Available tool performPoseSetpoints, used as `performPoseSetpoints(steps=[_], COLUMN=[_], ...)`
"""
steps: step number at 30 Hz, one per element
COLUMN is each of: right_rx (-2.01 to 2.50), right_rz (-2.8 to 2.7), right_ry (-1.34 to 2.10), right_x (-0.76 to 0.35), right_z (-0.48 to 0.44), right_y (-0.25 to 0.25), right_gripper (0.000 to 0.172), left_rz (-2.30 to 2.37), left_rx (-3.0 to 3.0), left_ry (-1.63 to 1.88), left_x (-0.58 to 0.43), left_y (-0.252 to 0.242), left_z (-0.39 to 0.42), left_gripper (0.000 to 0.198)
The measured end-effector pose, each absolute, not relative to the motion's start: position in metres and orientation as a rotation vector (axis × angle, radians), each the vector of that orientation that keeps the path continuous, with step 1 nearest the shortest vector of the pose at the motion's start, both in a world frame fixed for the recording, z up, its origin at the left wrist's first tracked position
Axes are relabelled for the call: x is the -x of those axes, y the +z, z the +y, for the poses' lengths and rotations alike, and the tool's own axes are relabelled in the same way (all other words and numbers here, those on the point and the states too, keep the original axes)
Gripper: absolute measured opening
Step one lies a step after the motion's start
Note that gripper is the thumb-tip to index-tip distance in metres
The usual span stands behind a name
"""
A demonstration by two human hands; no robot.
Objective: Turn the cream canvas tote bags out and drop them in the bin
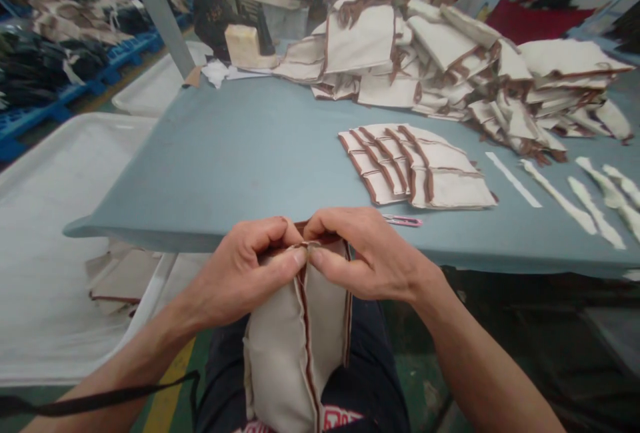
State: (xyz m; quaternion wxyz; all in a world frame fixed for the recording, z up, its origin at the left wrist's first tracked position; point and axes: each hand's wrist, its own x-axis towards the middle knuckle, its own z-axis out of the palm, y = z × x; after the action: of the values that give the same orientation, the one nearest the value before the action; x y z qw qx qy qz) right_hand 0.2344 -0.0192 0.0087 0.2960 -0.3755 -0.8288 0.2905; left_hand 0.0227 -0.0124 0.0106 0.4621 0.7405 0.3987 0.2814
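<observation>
Over my lap hangs a cream sewn fabric piece [280, 346] with a brown-edged seam running down its middle. My left hand [250, 266] pinches its upper edge at the seam, thumb on the near side. Right beside it, my right hand [360, 253] pinches the same edge, the two thumb tips almost meeting. Fingers of both hands curl behind the fabric and are partly hidden. Just beyond my right hand, a small pink-handled thread snipper [404, 220] lies near the table's front edge.
On the blue-covered table [225, 153] lies a fanned stack of cream pieces with brown edging [420, 166]. A large heap of similar pieces [440, 53] covers the back right. White strips [560, 196] lie at the right. A white bin [65, 300] with fabric inside stands left.
</observation>
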Motion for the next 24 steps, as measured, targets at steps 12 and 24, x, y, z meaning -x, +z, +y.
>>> performPoseSetpoints(steps=[12, 24], right_rx=[0.963, 1.133], right_rz=[-2.238, -2.322], right_ry=[0.726, 0.885], right_x=[-0.22, -0.21], right_z=[-0.028, -0.019], right_y=[-0.011, 0.014], right_gripper=[0.014, 0.016], left_rz=[0.952, 0.902], left_rx=[-1.932, -2.249], left_ry=[0.364, 0.337], left_x=[-0.001, 0.009], left_y=[0.011, 0.031], left_z=[-0.012, -0.003], left_gripper=[0.024, 0.02])
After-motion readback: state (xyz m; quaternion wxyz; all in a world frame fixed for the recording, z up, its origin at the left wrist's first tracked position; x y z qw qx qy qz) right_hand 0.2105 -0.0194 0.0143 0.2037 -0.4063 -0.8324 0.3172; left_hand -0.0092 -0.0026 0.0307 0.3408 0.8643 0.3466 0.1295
